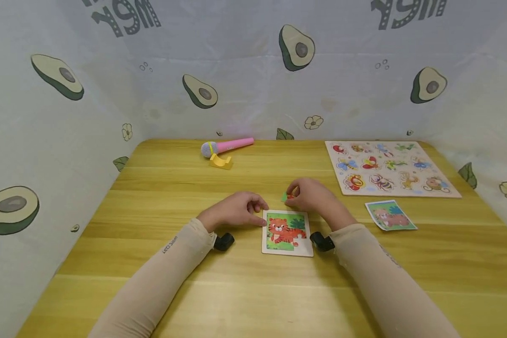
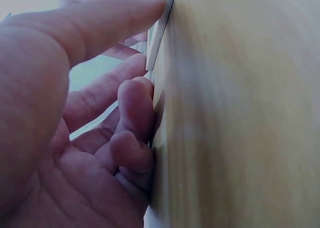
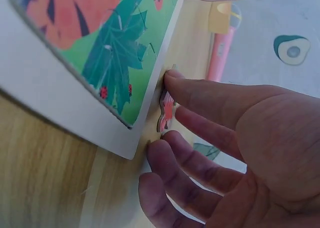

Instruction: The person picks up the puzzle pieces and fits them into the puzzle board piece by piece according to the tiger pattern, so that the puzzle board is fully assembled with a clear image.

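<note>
A square tiger jigsaw board [image 1: 285, 237] lies on the table, its pale backing showing at the lower right of the picture. My left hand [image 1: 238, 209] holds the board by its far left corner, with the thumb on the left edge and the index finger at the corner. In the left wrist view the remaining fingers [image 2: 136, 105] are curled beside the table. Just beyond the board's far edge, my right hand [image 1: 310, 195] pinches a small green and orange puzzle piece [image 3: 167, 109] between thumb and fingers. The hand covers part of that piece.
At the back right lies a wooden insect puzzle board [image 1: 388, 168]. Nearer on the right is a picture card [image 1: 391, 215]. A pink toy microphone [image 1: 232, 145] rests at the back beside a yellow curved block [image 1: 221, 162]. Patterned cloth hangs around the wooden table [image 1: 245, 300].
</note>
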Demonstrator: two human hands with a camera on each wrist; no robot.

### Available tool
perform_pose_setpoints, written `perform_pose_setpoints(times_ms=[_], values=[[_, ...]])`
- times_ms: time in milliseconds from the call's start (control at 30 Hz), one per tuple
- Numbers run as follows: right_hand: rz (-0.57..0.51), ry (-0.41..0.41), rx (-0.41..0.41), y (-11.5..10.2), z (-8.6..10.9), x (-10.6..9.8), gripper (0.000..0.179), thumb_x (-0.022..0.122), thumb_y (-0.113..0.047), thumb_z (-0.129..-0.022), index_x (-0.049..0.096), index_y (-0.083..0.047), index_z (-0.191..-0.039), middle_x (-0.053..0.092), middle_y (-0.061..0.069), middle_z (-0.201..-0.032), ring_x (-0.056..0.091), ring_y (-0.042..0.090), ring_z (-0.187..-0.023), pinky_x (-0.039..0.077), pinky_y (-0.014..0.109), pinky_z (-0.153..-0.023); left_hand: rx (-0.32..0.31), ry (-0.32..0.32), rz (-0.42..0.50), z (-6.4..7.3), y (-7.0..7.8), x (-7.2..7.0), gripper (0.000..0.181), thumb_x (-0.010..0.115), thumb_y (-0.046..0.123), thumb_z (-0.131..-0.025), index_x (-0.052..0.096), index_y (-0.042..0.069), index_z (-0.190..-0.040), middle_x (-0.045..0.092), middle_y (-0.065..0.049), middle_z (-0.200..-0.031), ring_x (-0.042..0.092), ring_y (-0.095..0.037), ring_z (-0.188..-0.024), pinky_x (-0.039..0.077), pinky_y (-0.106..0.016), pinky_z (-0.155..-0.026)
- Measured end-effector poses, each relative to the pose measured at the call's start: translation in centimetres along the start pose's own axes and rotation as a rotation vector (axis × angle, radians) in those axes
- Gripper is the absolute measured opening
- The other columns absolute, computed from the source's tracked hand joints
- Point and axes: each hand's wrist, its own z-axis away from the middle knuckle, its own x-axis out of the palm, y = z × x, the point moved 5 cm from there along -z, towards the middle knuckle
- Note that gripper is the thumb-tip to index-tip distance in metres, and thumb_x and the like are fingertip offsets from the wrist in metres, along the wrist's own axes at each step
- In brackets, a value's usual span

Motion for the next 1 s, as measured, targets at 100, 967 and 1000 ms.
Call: perform_pose_setpoints(times_ms=[100, 967, 1000], values=[[0.002, 0.001, -0.013, -0.1, -0.1, 0.0, 0.038, 0.076, -0.025, -0.092, 0.068, -0.003, -0.123, 0.064, 0.016, -0.111, 0.059, 0.029, -0.097, 0.049, 0.045, -0.086, -0.004, 0.001, -0.003, 0.0, -0.1, 0.0, 0.032, 0.082, 0.029, -0.087, 0.070, 0.016, -0.114, 0.060, 0.001, -0.098, 0.053, -0.014, -0.080, 0.046, -0.027, -0.073], [-0.124, 0.093, -0.086, 0.9, 0.6, -0.7, 0.022, 0.072, -0.009, -0.094, 0.068, -0.006, -0.115, 0.065, 0.015, -0.107, 0.059, 0.031, -0.097, 0.049, 0.043, -0.083, -0.003, 0.004, 0.004, 0.0, 0.0, 0.1, 0.031, 0.082, 0.029, -0.086, 0.070, 0.016, -0.113, 0.060, 0.001, -0.097, 0.053, -0.014, -0.079, 0.046, -0.028, -0.072], [-0.135, 0.100, -0.084, 1.0, 0.7, -0.8, 0.023, 0.073, -0.009, -0.093, 0.068, -0.005, -0.115, 0.066, 0.015, -0.107, 0.059, 0.031, -0.097, 0.049, 0.043, -0.082, -0.001, 0.003, 0.003, 0.0, 0.0, 0.0, 0.032, 0.082, 0.029, -0.086, 0.070, 0.016, -0.113, 0.059, 0.001, -0.097, 0.053, -0.014, -0.079, 0.046, -0.028, -0.072]])
